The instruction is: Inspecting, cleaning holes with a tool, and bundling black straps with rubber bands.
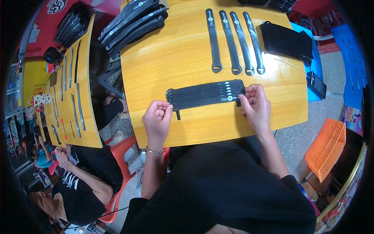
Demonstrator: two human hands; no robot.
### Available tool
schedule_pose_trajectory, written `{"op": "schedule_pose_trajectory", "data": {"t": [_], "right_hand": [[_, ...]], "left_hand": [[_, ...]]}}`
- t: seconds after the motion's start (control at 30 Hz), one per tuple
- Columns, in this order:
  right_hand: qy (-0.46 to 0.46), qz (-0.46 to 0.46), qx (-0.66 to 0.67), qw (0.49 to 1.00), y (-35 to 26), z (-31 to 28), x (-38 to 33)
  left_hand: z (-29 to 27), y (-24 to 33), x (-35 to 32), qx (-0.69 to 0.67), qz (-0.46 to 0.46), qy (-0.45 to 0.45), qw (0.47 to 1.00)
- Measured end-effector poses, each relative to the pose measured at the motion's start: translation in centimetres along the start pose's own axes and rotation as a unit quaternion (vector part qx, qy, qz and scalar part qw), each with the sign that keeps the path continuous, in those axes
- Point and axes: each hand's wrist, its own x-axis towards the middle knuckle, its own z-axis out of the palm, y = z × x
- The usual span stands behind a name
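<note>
A fanned stack of black straps (198,95) with white print near one end lies across the wooden table (167,62) in front of me. My left hand (158,117) pinches its left end between thumb and fingers. At the other end, my right hand (256,107) closes on the stack's edge, thumb on top. A short black tab (178,115) sticks out below the stack beside my left fingertips. Farther off, several single black straps (230,43) lie apart in a row, their slotted ends toward me.
A pile of black straps (134,25) occupies the far left corner. At right are a black stack (286,41) and a dark phone-like object (316,85) on a blue surface. An orange crate (326,148) stands lower right. Someone in black (83,199) sits left by another table (87,117).
</note>
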Motion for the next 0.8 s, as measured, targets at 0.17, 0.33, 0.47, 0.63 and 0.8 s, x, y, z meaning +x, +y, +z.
{"op": "schedule_pose_trajectory", "data": {"t": [0.17, 0.33, 0.47, 0.63, 0.8], "right_hand": [[0.002, -0.002, 0.0, 1.0, 0.14, 0.1, -0.01], [0.006, -0.012, -0.012, 1.0, 0.1, 0.14, -0.02], [0.012, -0.028, -0.02, 0.999, 0.22, 0.19, -0.03], [0.013, -0.026, -0.022, 0.999, 0.44, 0.21, -0.06], [0.014, -0.029, -0.026, 0.999, 0.48, 0.26, -0.11]], "left_hand": [[-0.05, 0.0, 0.03, 0.001, 0.004, 0.0, 1.0], [-0.01, 0.08, -0.01, -0.018, -0.006, 0.0, 1.0], [0.01, 0.1, 0.02, -0.008, -0.005, -0.002, 1.0], [0.01, 0.06, 0.03, -0.02, -0.008, 0.0, 1.0], [-0.05, -0.12, 0.02, -0.011, -0.006, -0.001, 1.0]]}}
